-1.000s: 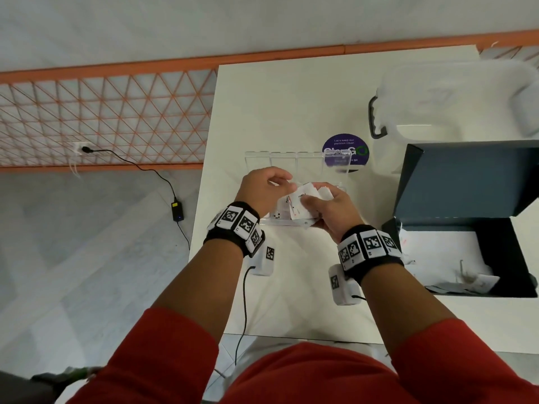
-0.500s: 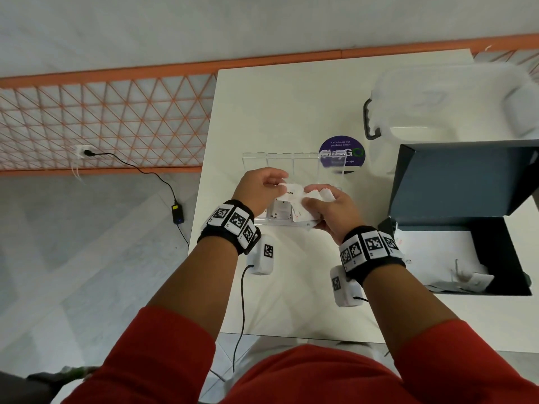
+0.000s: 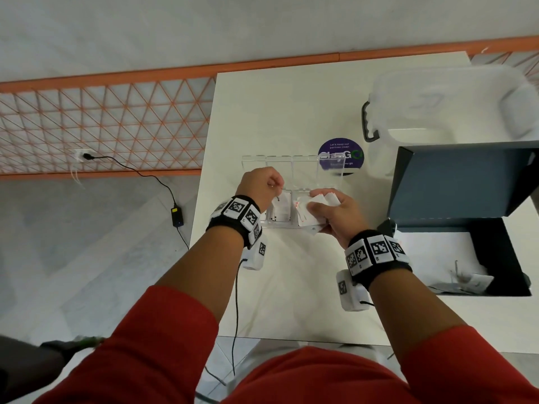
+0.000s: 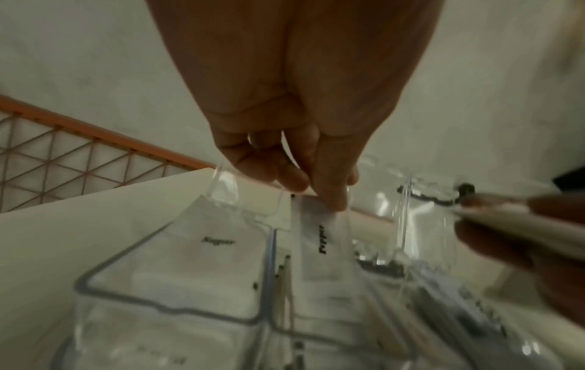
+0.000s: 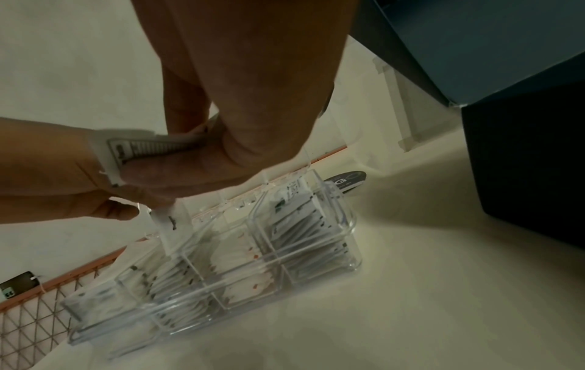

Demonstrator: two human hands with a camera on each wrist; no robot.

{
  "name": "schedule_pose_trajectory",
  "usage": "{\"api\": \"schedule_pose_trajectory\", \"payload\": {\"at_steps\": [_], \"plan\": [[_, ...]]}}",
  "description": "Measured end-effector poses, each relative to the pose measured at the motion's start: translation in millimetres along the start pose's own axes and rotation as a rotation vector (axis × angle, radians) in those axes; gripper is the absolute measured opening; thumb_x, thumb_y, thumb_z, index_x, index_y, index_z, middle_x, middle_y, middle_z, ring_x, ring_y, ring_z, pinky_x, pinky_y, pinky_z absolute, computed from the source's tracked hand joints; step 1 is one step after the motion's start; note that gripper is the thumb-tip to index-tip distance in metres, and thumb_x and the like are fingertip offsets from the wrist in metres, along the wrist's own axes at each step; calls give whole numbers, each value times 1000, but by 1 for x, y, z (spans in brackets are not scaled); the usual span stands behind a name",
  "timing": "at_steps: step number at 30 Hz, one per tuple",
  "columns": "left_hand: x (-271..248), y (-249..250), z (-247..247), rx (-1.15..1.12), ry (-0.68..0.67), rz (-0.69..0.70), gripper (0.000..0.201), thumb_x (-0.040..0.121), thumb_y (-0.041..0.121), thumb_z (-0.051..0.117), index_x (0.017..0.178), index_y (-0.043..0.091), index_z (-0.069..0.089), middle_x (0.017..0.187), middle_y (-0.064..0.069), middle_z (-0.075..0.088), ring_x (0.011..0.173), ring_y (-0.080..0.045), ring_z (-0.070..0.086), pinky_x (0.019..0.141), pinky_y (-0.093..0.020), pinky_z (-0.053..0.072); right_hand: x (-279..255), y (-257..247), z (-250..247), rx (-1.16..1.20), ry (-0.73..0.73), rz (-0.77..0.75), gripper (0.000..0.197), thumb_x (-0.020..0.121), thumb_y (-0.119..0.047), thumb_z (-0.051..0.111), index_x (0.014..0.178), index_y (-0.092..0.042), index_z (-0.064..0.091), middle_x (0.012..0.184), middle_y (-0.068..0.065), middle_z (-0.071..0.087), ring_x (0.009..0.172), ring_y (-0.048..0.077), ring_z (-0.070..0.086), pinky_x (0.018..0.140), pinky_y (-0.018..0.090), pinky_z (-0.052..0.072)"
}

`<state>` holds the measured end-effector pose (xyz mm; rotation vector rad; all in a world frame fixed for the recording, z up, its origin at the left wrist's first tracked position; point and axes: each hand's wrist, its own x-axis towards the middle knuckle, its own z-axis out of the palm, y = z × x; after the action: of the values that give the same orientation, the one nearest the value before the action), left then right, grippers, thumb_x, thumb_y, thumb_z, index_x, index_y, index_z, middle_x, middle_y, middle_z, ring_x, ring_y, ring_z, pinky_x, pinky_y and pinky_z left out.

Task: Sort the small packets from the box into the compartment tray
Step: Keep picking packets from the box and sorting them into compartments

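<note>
A clear compartment tray [image 3: 280,227] sits on the white table, its lid open at the back. My left hand [image 3: 275,189] pinches a white packet marked "Pepper" [image 4: 323,240] by its top edge, its lower end inside the second compartment from the left. A "Sugar" packet [image 4: 218,250] lies in the leftmost compartment. My right hand [image 3: 320,204] grips a stack of white packets [image 5: 149,147] just above the tray's right half. The dark box [image 3: 501,258] stands open to the right, a few packets [image 3: 472,282] left inside.
The box's grey-blue lid [image 3: 460,185] stands upright beside my right hand. A clear plastic bin [image 3: 437,106] with a black handle stands at the back right, and a purple sticker [image 3: 341,150] lies behind the tray. The table's left edge runs close to my left wrist.
My left hand has drawn one packet off the stack in my right hand, moved left and lowered it into the tray. The right hand has shifted slightly right with its stack.
</note>
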<state>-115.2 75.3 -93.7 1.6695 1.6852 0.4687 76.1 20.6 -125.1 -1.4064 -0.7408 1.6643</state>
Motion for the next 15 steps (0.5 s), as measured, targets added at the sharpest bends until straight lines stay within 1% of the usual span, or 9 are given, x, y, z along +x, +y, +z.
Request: {"api": "schedule_pose_trajectory", "payload": {"at_steps": [1, 2, 4, 6, 7, 9, 11, 13, 15], "plan": [[2, 0, 2, 48, -19, 20, 22, 81, 7, 65, 75, 28, 63, 81, 13, 64, 78, -2, 59, 65, -7, 40, 0, 0, -1, 4, 5, 1, 26, 81, -2, 72, 82, -28, 75, 86, -1, 72, 71, 17, 70, 58, 32, 56], [3, 0, 5, 100, -35, 46, 23, 80, 7, 66, 74, 29, 62, 81, 14, 63, 78, -4, 58, 66, -11, 41, 0, 0, -1, 6, 10, 3, 26, 81, -1, 72, 83, -27, 75, 89, 1, 72, 73, 19, 70, 58, 31, 56], [6, -2, 9, 193, -63, 90, 21, 80, 9, 67, 75, 29, 62, 88, 9, 64, 80, -11, 59, 66, -19, 40, 0, 1, -2, 11, 16, 9, 24, 82, -1, 72, 86, -25, 74, 94, 4, 71, 78, 22, 70, 58, 31, 56], [6, -3, 14, 258, -76, 115, 16, 82, 10, 67, 82, 26, 63, 94, 5, 63, 78, -16, 60, 62, -19, 37, 0, 1, -2, 16, 16, 14, 24, 82, -1, 72, 89, -24, 73, 96, 6, 71, 80, 24, 70, 58, 32, 56], [5, -3, 16, 275, -67, 134, 14, 83, 10, 67, 86, 23, 64, 96, 4, 62, 78, -17, 60, 64, -21, 38, 0, 1, -2, 17, 16, 18, 24, 82, -1, 72, 89, -24, 73, 95, 6, 71, 80, 24, 70, 58, 32, 56], [2, -6, 17, 272, -16, 150, 9, 85, 11, 65, 91, 18, 65, 99, 2, 58, 81, -17, 58, 71, -25, 42, 0, 1, -3, 17, 18, 25, 23, 82, -2, 73, 86, -25, 73, 93, 5, 71, 79, 23, 71, 57, 31, 56], [-3, -12, 16, 284, 29, 142, 11, 88, 12, 59, 94, 17, 67, 103, 2, 57, 86, -13, 56, 76, -26, 45, 1, 1, -4, 16, 17, 26, 23, 82, -3, 73, 85, -26, 74, 93, 4, 72, 79, 22, 71, 57, 30, 55], [-9, -16, 15, 373, 6, 154, 21, 90, 12, 53, 99, 19, 70, 109, 3, 60, 94, -14, 56, 81, -28, 46, 2, 1, -5, 22, 20, 25, 24, 81, -3, 73, 85, -26, 74, 93, 4, 71, 77, 21, 71, 57, 30, 55], [-14, -18, 17, 519, -74, 184, 29, 92, 13, 48, 107, 22, 70, 118, 3, 60, 103, -19, 55, 89, -34, 44, 2, 2, -5, 23, 22, 23, 25, 81, -2, 73, 84, -27, 75, 88, 2, 71, 74, 19, 71, 56, 30, 55]]}}
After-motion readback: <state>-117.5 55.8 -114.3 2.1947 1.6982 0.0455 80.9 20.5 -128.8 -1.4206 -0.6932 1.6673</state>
